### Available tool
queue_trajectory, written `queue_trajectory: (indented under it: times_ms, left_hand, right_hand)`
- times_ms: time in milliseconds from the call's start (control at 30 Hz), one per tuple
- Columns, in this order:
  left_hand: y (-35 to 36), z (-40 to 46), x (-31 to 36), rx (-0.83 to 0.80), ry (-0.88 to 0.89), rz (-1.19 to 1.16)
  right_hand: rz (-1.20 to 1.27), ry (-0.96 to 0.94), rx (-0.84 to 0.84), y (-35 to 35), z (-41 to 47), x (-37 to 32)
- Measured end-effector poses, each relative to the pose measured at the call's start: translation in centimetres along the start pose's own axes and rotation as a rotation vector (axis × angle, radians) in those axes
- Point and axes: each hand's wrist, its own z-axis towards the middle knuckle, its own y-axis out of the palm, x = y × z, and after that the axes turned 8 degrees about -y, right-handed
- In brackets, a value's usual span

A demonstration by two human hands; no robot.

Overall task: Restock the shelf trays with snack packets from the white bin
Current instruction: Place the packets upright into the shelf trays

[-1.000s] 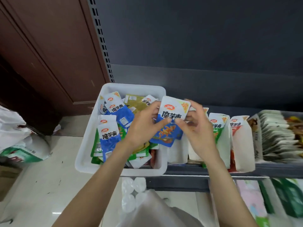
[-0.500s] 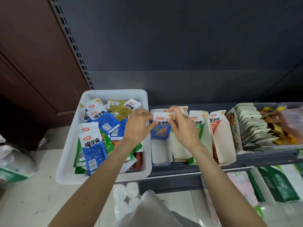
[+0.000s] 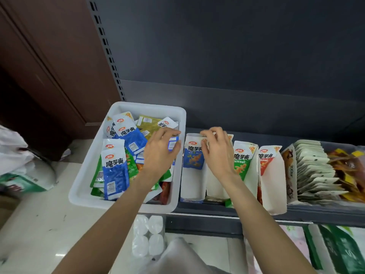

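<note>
White bin (image 3: 94,186) sits at the left end of the dark shelf (image 3: 256,211), loose snack packets heaped inside, mostly blue, some green, one yellow-olive near the back wall. Left hand (image 3: 160,155) is above the bin's right side, fingers spread and loosely bent, over a barcode-labelled blue packet (image 3: 173,144); whether the fingertips touch it cannot be told, and nothing is clearly gripped. The hand covers the packets beneath it.

Just right of the bin stands the first white tray (image 3: 192,186), with a blue packet (image 3: 193,157) upright at its back. Right hand (image 3: 217,153) is over the second tray (image 3: 216,186), fingers curled toward the blue packet's top right corner; the contact point is blurred, so a pinch cannot be confirmed. The hand hides most of what the second tray holds.

Further right: a green packet (image 3: 244,161) in its tray, then a red packet (image 3: 266,159). Beyond, a row of pale packets (image 3: 314,171) on edge, print too small to read, and brown-yellow packets (image 3: 347,165) cut by the frame edge.

Below the shelf, lower trays are cropped. Bottle caps (image 3: 148,236) show under the bin.
</note>
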Motion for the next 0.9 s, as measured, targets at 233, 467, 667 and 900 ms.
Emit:
queue_trajectory:
  times_ms: [233, 467, 667, 900]
  left_hand:
    - [-7.8, -5.6, -7.6, 0.067, -0.330, 0.088]
    - [-11.4, -5.9, -13.1, -0.124, -0.540, 0.209]
    - [-11.9, -3.6, -14.7, -0.348, -0.444, 0.158]
    - [-12.2, -1.9, -16.0, -0.449, -0.299, 0.023]
  right_hand:
    - [0.424, -0.182, -0.284, -0.3, -0.3, -7.3]
    - [0.546, -0.148, -0.519, 4.6, 0.5, -14.8]
    - [0.403, 0.030, -0.652, 7.8, 0.9, -19.0]
    - [-0.020, 0.128, -0.672, 9.4, 0.8, -24.0]
